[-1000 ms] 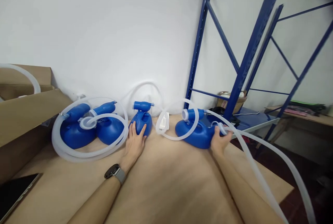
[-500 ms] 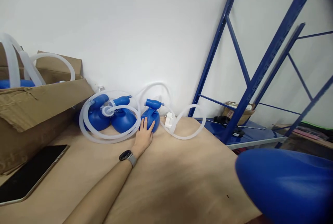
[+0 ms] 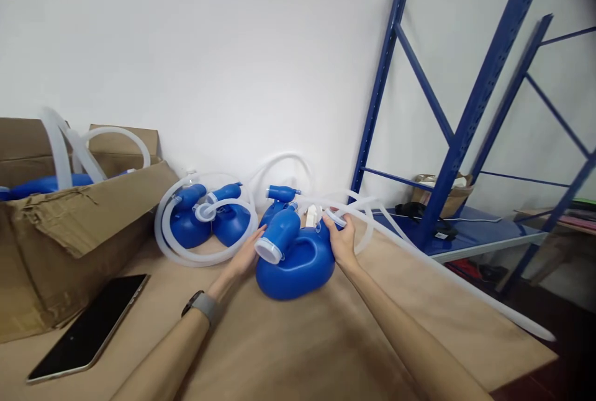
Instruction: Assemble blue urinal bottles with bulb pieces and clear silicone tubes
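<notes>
A blue plastic urinal bottle [image 3: 294,275] with a moulded handle lies on its side on the table in front of me. My right hand [image 3: 343,241] is closed around its neck, beside the white cap [image 3: 336,220]. A smaller blue funnel piece [image 3: 285,230] with a white lid rests against the bottle's upper left. Stretched out along that side, my left hand [image 3: 244,256] has its fingertips partly hidden behind the funnel piece; whether it touches a bottle is unclear. Just behind stands another blue urinal bottle [image 3: 270,212], mostly covered. A long translucent hose [image 3: 447,265] runs rightward across the table.
Two more blue bottles [image 3: 231,225] with coiled hoses [image 3: 162,233] stand by the wall. At left are an open cardboard box [image 3: 93,227] holding similar parts and a black tablet [image 3: 88,326]. A blue metal rack [image 3: 447,202] stands right of the table's edge.
The nearest blue bottle has come from the lower right onto the table, with my right hand on its neck. My left hand has drawn back slightly from the bottle behind.
</notes>
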Available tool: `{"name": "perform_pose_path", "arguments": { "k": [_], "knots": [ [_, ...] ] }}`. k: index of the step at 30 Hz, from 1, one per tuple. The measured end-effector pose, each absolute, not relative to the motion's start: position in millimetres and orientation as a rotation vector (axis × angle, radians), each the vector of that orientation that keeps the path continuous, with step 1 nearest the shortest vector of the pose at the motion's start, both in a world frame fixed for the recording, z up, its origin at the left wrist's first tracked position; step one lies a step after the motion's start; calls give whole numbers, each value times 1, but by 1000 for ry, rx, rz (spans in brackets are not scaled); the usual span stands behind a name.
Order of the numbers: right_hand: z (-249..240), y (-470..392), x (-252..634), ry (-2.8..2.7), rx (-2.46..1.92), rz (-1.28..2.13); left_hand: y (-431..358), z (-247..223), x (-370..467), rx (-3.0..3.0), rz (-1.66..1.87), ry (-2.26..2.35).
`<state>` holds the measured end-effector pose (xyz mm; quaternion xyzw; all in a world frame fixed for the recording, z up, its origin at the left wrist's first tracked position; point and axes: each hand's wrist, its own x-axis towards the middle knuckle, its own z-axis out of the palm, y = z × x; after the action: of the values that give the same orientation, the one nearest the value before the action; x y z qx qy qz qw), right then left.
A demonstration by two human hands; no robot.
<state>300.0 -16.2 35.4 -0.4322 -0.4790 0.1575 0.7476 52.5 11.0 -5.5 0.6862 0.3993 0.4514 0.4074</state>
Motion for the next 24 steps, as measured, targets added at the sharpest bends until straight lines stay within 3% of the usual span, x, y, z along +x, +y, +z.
{"name": "perform_pose_path", "arguments": {
  "k": [7, 11, 18, 24],
  "knots": [
    [7, 0, 282, -931, -953, 451, -4, 78, 24, 1631, 829, 822],
    [-11, 2, 290, -870, -965, 490, -31, 111, 16, 2063, 686, 989],
    [-30, -2, 298, -863, -1022, 554, -52, 113, 42, 2735, 692, 1218],
    [-32, -28, 285, -665, -1169, 507, -52, 109, 51, 2809, 745, 1159]
  ]
}}
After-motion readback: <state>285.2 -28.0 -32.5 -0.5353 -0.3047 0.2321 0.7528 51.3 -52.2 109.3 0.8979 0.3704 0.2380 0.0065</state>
